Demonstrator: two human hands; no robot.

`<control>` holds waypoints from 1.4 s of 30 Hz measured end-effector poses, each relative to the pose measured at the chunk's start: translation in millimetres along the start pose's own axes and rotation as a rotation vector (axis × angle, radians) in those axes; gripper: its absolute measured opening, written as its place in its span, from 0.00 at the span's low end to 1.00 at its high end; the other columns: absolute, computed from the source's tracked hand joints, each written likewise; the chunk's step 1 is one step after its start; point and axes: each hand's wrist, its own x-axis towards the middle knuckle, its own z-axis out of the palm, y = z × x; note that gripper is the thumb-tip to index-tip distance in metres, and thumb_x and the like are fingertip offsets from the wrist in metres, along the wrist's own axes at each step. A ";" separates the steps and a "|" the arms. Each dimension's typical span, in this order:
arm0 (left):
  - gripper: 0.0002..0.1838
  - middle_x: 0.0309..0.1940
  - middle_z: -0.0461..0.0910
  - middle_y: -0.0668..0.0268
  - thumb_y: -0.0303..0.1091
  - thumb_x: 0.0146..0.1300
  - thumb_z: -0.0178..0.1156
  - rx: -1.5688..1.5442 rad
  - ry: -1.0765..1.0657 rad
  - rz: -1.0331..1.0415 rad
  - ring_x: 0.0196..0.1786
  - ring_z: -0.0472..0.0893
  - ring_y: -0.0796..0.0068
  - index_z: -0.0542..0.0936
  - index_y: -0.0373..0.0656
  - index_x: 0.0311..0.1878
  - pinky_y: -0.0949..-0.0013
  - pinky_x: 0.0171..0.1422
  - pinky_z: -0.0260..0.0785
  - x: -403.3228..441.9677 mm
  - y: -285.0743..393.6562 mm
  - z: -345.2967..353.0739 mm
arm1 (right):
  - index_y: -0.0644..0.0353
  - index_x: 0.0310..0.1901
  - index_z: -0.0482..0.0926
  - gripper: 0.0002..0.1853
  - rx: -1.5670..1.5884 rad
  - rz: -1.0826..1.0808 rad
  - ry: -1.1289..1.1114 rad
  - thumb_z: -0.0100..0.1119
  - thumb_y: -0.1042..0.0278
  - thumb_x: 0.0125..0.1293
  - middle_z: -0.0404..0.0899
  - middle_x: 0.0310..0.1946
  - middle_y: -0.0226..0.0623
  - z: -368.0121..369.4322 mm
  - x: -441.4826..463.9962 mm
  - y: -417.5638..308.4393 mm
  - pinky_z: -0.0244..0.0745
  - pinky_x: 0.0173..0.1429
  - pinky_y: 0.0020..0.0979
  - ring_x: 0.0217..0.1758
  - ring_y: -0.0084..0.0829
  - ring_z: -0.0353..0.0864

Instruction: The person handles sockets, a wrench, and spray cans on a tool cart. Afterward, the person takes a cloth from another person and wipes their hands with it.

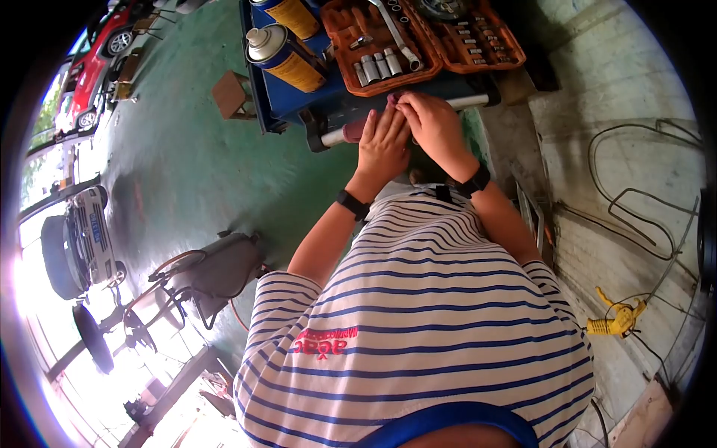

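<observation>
My left hand (385,140) lies with its fingers stretched out over the metal handle bar (467,101) of a blue tool cart (284,104). A dull red piece that looks like cloth (353,132) shows on the bar beside its fingers. My right hand (435,123) is just to the right, with bent fingers pinched together near the left fingertips. A small dark pink bit, apparently the same cloth, shows at its fingertips. Just beyond the hands, on the cart, is an orange socket case (364,88) holding sockets and a ratchet-like wrench (397,37).
Two spray cans (287,58) stand on the cart's left side. A brown stool (232,95) is on the green floor. Left are a grey tank with hoses (213,272) and a red car (101,48). Along the right wall hang cables (616,198) and a yellow clamp-like tool (616,317).
</observation>
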 end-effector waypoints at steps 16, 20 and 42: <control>0.38 0.72 0.68 0.59 0.49 0.58 0.59 0.004 -0.105 -0.007 0.74 0.66 0.61 0.68 0.47 0.73 0.39 0.80 0.39 -12.1 4.4 16.3 | 0.59 0.47 0.82 0.10 0.106 -0.135 -0.075 0.64 0.74 0.64 0.85 0.49 0.38 -12.3 -16.7 -21.0 0.80 0.57 0.34 0.55 0.37 0.84; 0.34 0.62 0.76 0.59 0.50 0.59 0.60 0.135 0.008 0.033 0.69 0.71 0.58 0.74 0.46 0.67 0.37 0.79 0.42 -7.2 4.3 16.6 | 0.60 0.46 0.83 0.10 -0.005 -0.226 -0.075 0.64 0.73 0.63 0.85 0.49 0.38 3.8 -15.0 -7.1 0.80 0.57 0.34 0.56 0.36 0.84; 0.38 0.75 0.65 0.65 0.31 0.52 0.59 -0.201 -0.109 -0.034 0.78 0.61 0.67 0.70 0.45 0.71 0.54 0.80 0.51 -2.7 -9.7 -48.0 | 0.63 0.51 0.82 0.11 0.175 0.216 -0.100 0.61 0.69 0.70 0.87 0.46 0.39 -12.4 -0.1 27.8 0.79 0.51 0.28 0.49 0.33 0.88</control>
